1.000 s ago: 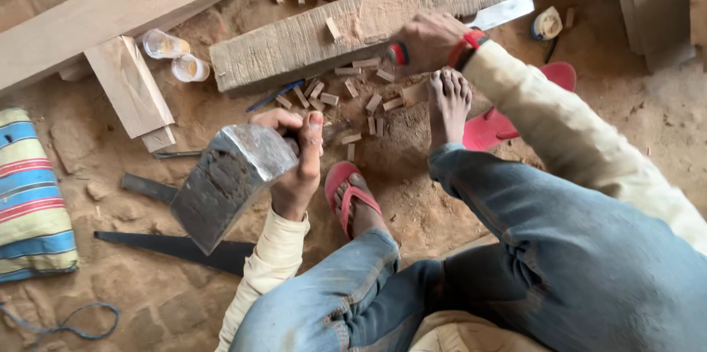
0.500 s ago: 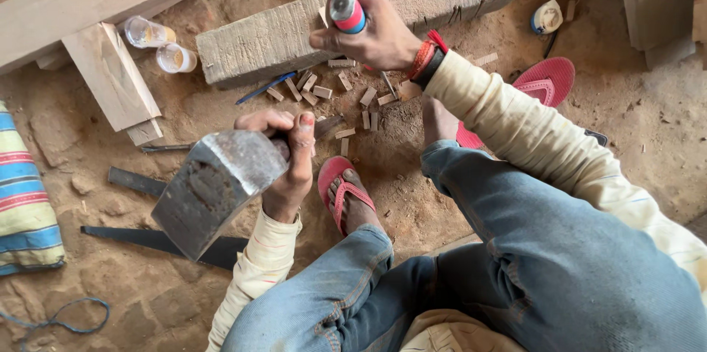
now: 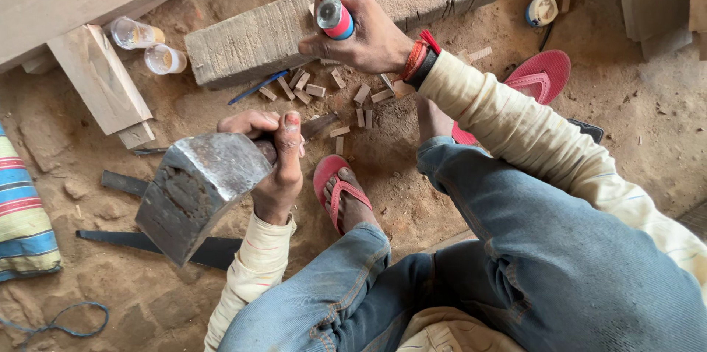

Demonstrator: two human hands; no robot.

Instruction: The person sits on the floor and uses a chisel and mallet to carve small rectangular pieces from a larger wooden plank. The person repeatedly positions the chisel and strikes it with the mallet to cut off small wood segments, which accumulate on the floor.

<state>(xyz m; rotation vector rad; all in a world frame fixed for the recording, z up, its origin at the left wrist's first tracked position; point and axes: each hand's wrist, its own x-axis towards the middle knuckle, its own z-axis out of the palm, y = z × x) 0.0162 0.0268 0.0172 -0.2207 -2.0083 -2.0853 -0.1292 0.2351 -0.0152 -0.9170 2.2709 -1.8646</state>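
While I am scanning from the left edge, I am passing a striped cloth bundle (image 3: 26,212) and a dark saw blade (image 3: 125,238) lying flat in the dirt, both parked just out of the working area. Above them two clear plastic cups (image 3: 151,46) are lying on their sides beside an offcut plank (image 3: 99,79). Next, my left hand (image 3: 276,164) is clenching its fingers around the neck of a broad hatchet head (image 3: 195,194), choking up close to the steel, I judge for short controlled chops; the blade is hanging low over the ground. A foot in a red flip-flop (image 3: 339,194) is resting just beside it. Small wooden pegs (image 3: 328,94) are lying scattered at the foot of a weathered timber block (image 3: 346,6), which seems to be serving as a chopping surface. Further right, my right hand (image 3: 368,35) is wrapping closed around a small red-banded cylinder (image 3: 335,19), holding it upright over that block. A spare red flip-flop (image 3: 541,79) is sitting beyond.
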